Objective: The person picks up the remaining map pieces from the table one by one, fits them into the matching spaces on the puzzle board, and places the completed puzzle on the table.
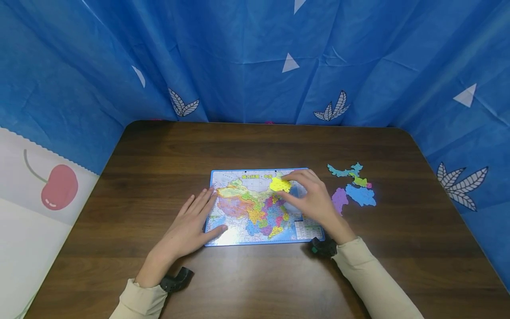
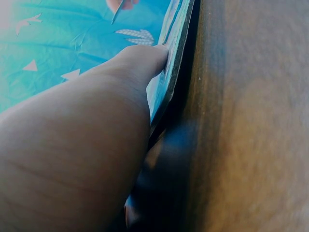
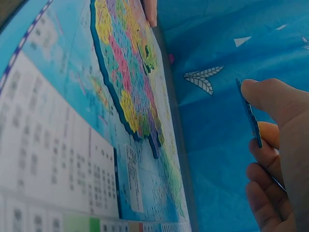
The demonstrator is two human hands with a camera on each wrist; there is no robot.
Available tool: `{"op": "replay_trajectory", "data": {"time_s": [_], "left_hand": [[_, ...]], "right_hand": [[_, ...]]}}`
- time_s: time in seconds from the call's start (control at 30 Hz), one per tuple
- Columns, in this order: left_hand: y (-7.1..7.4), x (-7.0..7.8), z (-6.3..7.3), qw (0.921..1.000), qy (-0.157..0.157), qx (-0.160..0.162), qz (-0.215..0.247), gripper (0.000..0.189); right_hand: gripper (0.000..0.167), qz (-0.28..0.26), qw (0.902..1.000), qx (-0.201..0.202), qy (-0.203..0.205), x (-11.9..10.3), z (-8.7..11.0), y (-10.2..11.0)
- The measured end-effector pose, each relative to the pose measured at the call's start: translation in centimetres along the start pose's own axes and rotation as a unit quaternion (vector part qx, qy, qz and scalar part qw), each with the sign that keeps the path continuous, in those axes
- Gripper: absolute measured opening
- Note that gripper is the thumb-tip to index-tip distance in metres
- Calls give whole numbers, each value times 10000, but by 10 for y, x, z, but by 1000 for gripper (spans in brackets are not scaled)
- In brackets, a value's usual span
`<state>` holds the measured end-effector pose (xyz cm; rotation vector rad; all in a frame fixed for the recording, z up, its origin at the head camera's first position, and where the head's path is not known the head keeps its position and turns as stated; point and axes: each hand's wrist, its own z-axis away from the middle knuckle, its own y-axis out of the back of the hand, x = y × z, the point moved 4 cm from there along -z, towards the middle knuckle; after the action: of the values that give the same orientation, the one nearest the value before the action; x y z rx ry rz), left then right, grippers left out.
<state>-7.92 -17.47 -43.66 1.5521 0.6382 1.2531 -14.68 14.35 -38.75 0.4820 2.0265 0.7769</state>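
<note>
A puzzle board with a colourful map of China [image 1: 231, 232] lies on the table, many of its map pieces in place. My left hand [image 1: 195, 221] rests on the board's left edge, fingers straight and thumb spread; the left wrist view shows the thumb [image 2: 152, 58] touching its surface. Over the map's upper right, my right hand [image 1: 312, 197] pinches a yellow puzzle piece [image 1: 280, 184] between thumb and fingers. In the right wrist view this piece [image 3: 252, 116] appears edge-on, held apart from the board. Another thin edge shows by the lower fingers; what it is I cannot tell.
Right of the board lie loose puzzle pieces: a teal one [image 1: 342, 172], a yellow-green one [image 1: 360, 181], a small pink one [image 1: 368, 185], a blue one [image 1: 361, 195] and a purple one [image 1: 340, 199]. A blue curtain [image 1: 247, 62] hangs behind the brown table [image 1: 171, 150].
</note>
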Motion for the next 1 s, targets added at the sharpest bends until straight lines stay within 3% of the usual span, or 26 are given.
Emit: {"op": "replay_trajectory", "data": {"time_s": [0.8,1.0], "left_hand": [[0,1,1,10000,-32,82,-36,97],[1,1,1,9999,-57,84,-50,98]], "right_hand": [[39,-178,9988,-57,443,-12,-6,-20],[41,-136,9992,-140,357,-15,-6,-25]]}}
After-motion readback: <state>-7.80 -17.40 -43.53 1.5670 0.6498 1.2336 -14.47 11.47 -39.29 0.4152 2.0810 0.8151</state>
